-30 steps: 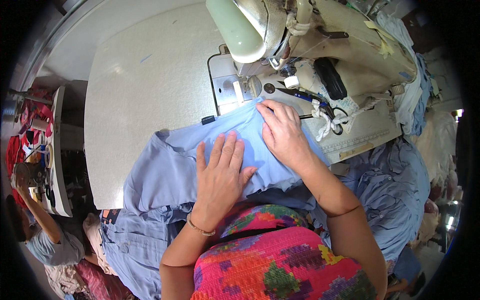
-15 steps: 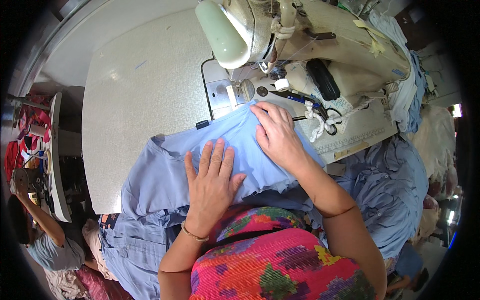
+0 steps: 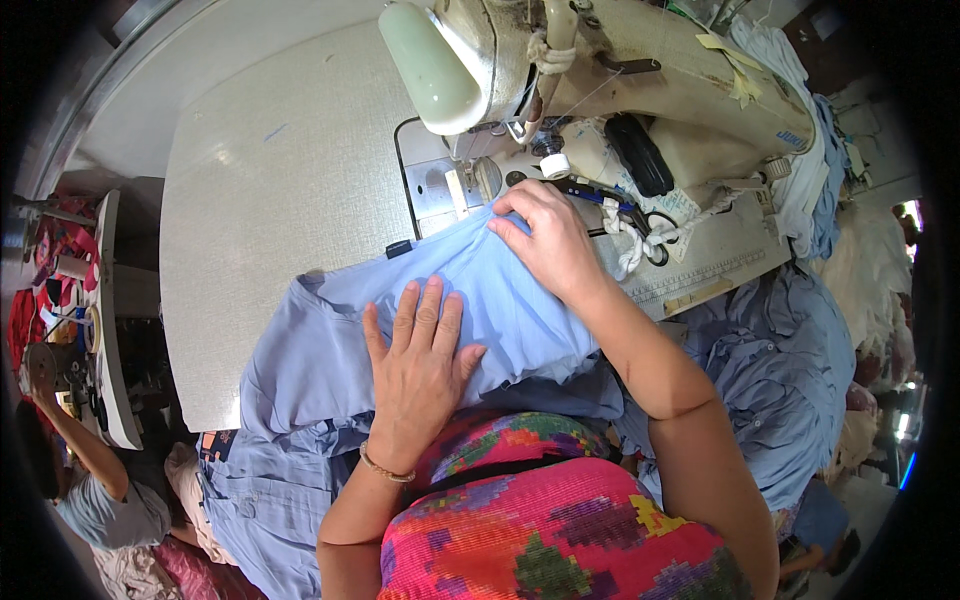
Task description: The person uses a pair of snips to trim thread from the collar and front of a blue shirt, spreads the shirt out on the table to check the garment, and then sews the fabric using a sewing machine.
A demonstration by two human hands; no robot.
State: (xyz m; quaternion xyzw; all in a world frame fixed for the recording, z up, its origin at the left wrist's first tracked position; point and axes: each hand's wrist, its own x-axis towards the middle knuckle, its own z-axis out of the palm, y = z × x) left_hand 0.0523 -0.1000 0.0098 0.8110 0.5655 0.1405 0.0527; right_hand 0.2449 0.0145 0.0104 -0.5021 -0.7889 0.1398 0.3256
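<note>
Bare table (image 3: 270, 200) left lies open; sewing machine (image 3: 600, 90) blocks beyond the blue cloth (image 3: 400, 310).

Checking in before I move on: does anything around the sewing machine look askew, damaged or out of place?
Nothing stands out. The blue garment lies rumpled but whole under the left hand, which rests flat on it. The right hand bunches its edge by the sewing machine. More blue cloth is heaped at the right.

Cloth (image 3: 330, 350) at centre: plain light blue. Sewing machine (image 3: 640, 70) at one o'clock: cream, with pale green end cap (image 3: 435, 65). Table (image 3: 270, 200) at eleven: speckled off-white; top (image 3: 560, 530) at six: pink, multicoloured blocks.
</note>
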